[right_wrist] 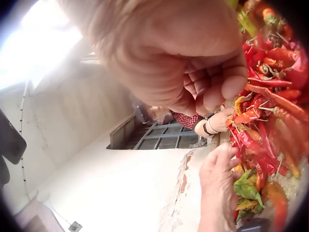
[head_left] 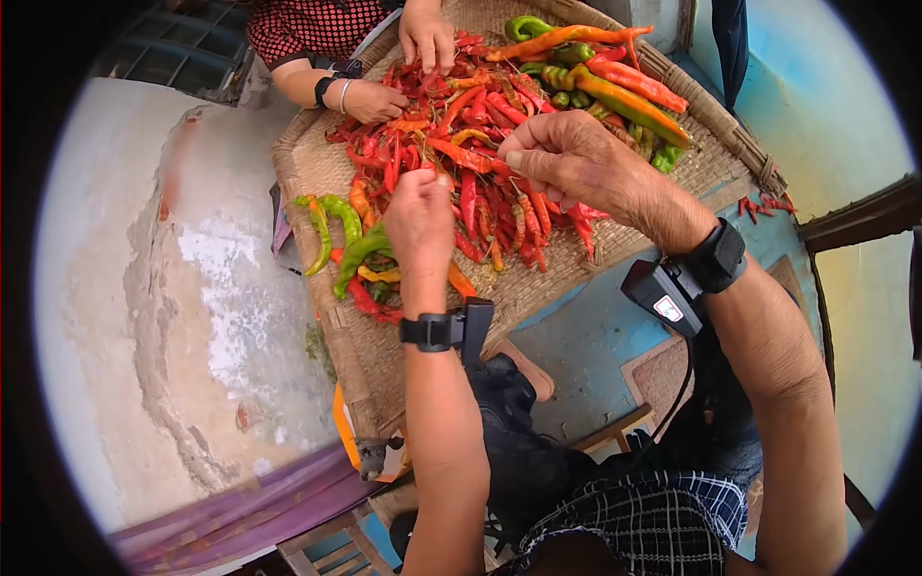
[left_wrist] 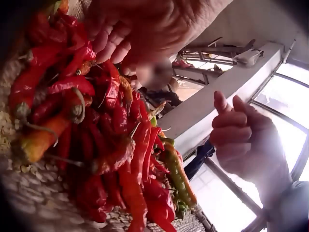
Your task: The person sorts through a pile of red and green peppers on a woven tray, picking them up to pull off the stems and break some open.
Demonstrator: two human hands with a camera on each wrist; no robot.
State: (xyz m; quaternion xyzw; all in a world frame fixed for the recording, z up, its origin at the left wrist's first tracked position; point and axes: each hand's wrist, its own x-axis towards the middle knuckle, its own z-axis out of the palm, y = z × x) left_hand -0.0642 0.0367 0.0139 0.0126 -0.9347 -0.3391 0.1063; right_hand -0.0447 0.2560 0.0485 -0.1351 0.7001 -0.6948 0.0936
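A heap of red chili peppers (head_left: pixel 471 206), many wrinkled, lies on a woven tray (head_left: pixel 317 158). My left hand (head_left: pixel 421 219) is at the heap's near left part, fingers bent and fingertips right at the peppers. I cannot tell whether it pinches one, as the hand covers that spot. Over the heap's right part is my right hand (head_left: pixel 600 168), thumb and forefinger close together and the other fingers curled. Nothing shows between its fingers in the left wrist view, where this right hand (left_wrist: pixel 236 140) appears raised above the peppers.
Across the tray, another person's hands (head_left: pixel 376 100) reach into the heap. Large green and orange peppers (head_left: pixel 624 101) lie at the far right, and green peppers (head_left: pixel 360 254) at the near left. Several red peppers (head_left: pixel 765 206) lie beyond the tray's right edge. A whitewashed wall (head_left: pixel 230 317) flanks the left.
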